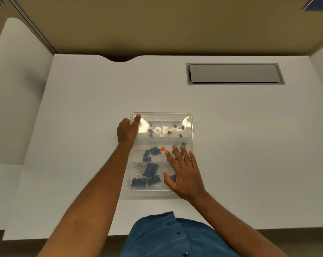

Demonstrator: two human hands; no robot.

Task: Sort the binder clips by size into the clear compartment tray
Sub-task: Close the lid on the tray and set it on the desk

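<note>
One clear tray, six compartments, perhaps eighteen clips, left hand gripping its corner, right hand flat

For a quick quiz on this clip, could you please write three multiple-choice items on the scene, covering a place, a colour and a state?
1. Where do the largest binder clips lie in the tray?
A. The far row
B. The near row
C. Outside it, on the desk

2. What colour is the small round dot in the middle of the tray?
A. Orange-red
B. Green
C. White

3. How is the right hand held?
A. Clenched in a fist
B. Pinching a clip in the air
C. Flat, fingers spread over the tray

Answers: 1 B, the big clips sit nearest the person. 2 A, the dot shows bright orange-red. 3 C, its straight fingers lie over the tray's right side, while the left hand holds the far left corner.
</note>
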